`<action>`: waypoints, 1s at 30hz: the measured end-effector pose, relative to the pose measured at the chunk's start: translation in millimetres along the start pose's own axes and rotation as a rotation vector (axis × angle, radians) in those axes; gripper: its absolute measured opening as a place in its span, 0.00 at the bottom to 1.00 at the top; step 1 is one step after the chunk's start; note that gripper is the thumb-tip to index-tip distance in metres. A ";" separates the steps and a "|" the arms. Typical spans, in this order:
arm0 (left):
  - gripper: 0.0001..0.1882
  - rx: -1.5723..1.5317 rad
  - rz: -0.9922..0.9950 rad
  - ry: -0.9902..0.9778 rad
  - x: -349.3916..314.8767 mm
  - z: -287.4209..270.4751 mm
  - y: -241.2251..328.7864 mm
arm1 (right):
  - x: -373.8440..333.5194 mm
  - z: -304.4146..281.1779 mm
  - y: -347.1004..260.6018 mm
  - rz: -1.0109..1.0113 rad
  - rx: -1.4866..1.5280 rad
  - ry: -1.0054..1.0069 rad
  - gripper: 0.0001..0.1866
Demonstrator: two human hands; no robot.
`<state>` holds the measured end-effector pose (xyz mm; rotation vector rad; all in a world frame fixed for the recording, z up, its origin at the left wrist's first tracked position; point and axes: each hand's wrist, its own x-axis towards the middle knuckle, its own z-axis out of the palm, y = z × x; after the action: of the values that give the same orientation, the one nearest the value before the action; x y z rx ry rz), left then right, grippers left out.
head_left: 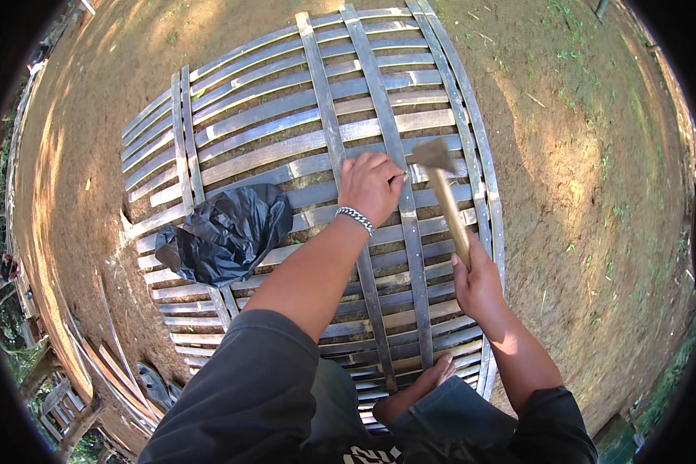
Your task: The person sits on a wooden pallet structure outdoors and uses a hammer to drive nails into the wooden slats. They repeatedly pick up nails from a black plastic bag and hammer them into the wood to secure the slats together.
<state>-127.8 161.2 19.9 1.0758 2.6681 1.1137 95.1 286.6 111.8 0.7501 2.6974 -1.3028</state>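
My left hand (373, 188) is closed in a pinch over a long dark slat (383, 108) of a wooden lattice panel (286, 147). A tiny pale tip shows at its fingertips, too small to make out. In my right hand (478, 284) is a hatchet (450, 207), gripped low on its light wooden handle. Its dark, wedge-shaped head (434, 155) is slightly blurred and hangs just right of my left fingertips, apart from them. Small bright dots, like nail heads, run along the long slat nearer to me.
A crumpled black plastic bag (228, 232) lies on the panel, left of my left forearm. My bare foot (438, 371) rests on the near slats. Brown soil (572, 209) surrounds the panel. Sandals (156, 384) and loose wooden strips (116, 375) lie at the lower left.
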 end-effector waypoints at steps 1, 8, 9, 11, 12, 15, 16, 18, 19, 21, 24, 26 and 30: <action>0.04 -0.001 -0.005 -0.003 -0.5 -0.9 0.4 | -1.4 1.2 0.0 -0.004 0.009 0.026 0.27; 0.03 -0.006 0.009 -0.007 -2.1 2.1 -0.9 | -2.2 4.1 13.6 -0.041 -0.085 -0.039 0.27; 0.03 -0.013 0.000 -0.023 -3.6 1.6 -1.8 | -2.2 4.1 11.4 -0.020 -0.046 -0.008 0.27; 0.03 -0.009 0.004 0.009 -0.9 2.1 -2.0 | -3.2 1.9 3.3 0.025 0.031 0.053 0.27; 0.03 -0.009 0.007 0.025 -0.5 2.2 -1.6 | -4.8 3.5 4.5 -0.064 0.026 0.119 0.26; 0.03 -0.006 0.006 0.015 -1.6 2.5 -0.8 | -1.9 5.0 15.4 0.049 -0.127 -0.084 0.26; 0.03 -0.012 0.009 0.016 -2.5 2.8 -0.6 | -2.9 4.2 16.3 0.036 -0.108 -0.066 0.26; 0.03 -0.020 0.013 0.022 -3.7 0.8 -0.6 | -4.5 2.7 15.9 0.001 -0.066 -0.031 0.26; 0.02 -0.022 -0.006 0.005 -2.0 0.7 -1.1 | -3.0 1.1 14.2 0.003 -0.043 0.002 0.26; 0.03 -0.024 -0.037 -0.038 0.3 -3.0 1.2 | -2.9 -0.9 9.2 0.014 0.014 0.071 0.26; 0.06 -0.057 0.004 -0.101 -3.8 -9.9 -4.1 | -8.3 -7.1 12.8 0.030 0.031 0.101 0.26; 0.08 -0.125 0.020 0.051 4.4 -10.5 -9.1 | -15.1 -12.6 14.0 0.068 0.052 0.096 0.26; 0.21 -0.035 0.030 0.100 78.8 -6.3 -15.3 | -31.3 -12.0 14.7 0.072 0.065 0.088 0.27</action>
<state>-198.1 198.9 30.7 1.0858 2.7045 1.2475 131.1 290.8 116.8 0.9230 2.6785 -1.3784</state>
